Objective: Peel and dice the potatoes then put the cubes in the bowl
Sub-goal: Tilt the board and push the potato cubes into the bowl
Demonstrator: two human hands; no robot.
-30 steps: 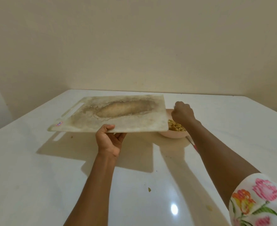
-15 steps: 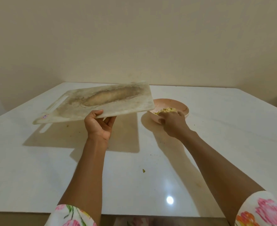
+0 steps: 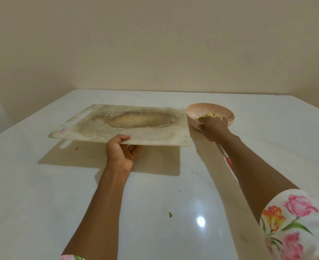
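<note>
A stained white cutting board [image 3: 121,124] hovers roughly level just above the table, casting a shadow beneath it. My left hand [image 3: 121,152] grips its near edge, thumb on top and fingers underneath. To the board's right stands a pink bowl [image 3: 209,109] holding yellow potato cubes [image 3: 209,115]. My right hand [image 3: 213,126] holds the bowl's near rim, fingers curled over it. No potato pieces show on the board.
A knife with a red handle [image 3: 229,162] lies on the white table [image 3: 42,203], partly hidden under my right forearm. A small green-yellow scrap [image 3: 170,214] sits near the front. A beige wall stands behind the table's far edge.
The board has gone from tilted to roughly level and sits closer to the table. My right hand stays at the bowl's near rim.
</note>
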